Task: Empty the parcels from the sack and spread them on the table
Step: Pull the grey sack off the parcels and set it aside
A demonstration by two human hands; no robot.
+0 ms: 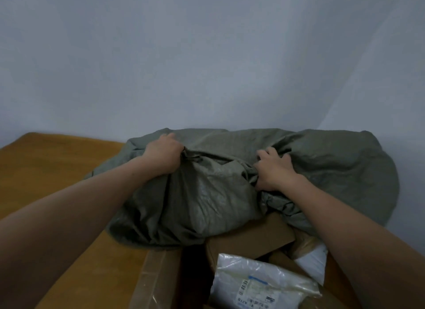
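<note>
A grey-green woven sack [213,193] lies bunched on the wooden table [53,170], its open end toward me. My left hand [164,156] grips a fold of the sack near its far left. My right hand [273,168] grips a gathered fold at its middle right. Below the sack's mouth, parcels lie piled: a brown cardboard box [250,238], a white plastic mailer [259,283] with a printed label, a taped cardboard box [156,281] at the left, and another white bag [314,260] at the right.
Pale blue-grey walls [207,56] meet in a corner just behind the sack on the right. Bare tabletop stretches to the left of the sack and the parcels.
</note>
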